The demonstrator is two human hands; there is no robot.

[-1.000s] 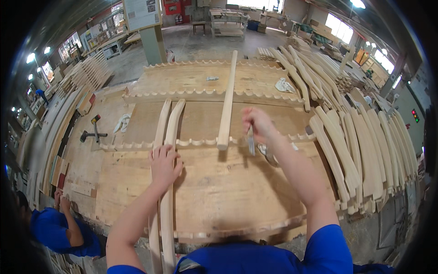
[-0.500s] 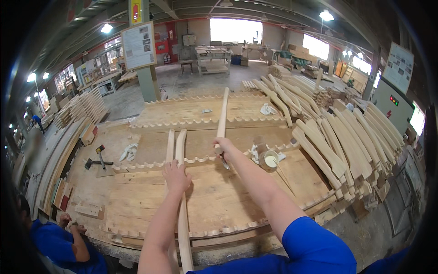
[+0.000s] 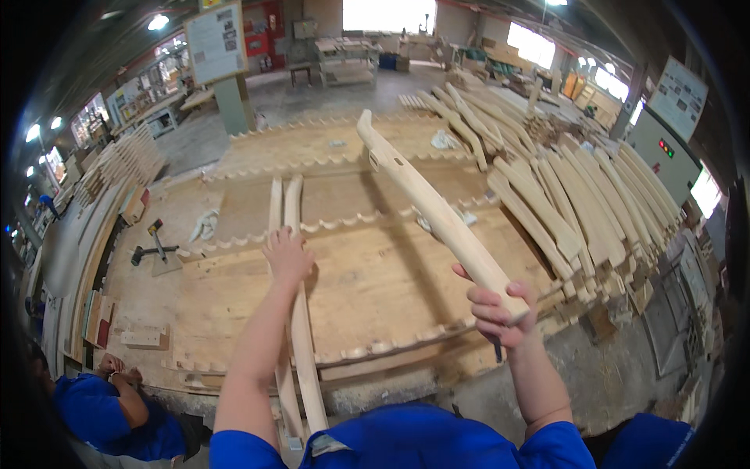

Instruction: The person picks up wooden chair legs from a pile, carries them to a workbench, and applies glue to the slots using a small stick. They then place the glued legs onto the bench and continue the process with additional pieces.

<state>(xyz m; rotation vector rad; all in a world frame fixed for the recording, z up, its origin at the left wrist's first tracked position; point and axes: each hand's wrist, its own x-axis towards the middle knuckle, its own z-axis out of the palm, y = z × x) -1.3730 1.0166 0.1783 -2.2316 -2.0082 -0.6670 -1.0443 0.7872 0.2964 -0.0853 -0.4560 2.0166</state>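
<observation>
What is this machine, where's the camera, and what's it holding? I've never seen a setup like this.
There's no machine: these are a person's bare hands. A wide fisheye camera on the person's head looks down, so straight edges bend. The left hand lies over two long wooden pieces set across the bench. The right hand has its fingers around the near end of a slotted wooden piece. Something slim and dark pokes out below, too hidden to name. The bench also carries scalloped strips and a white cloth.
</observation>
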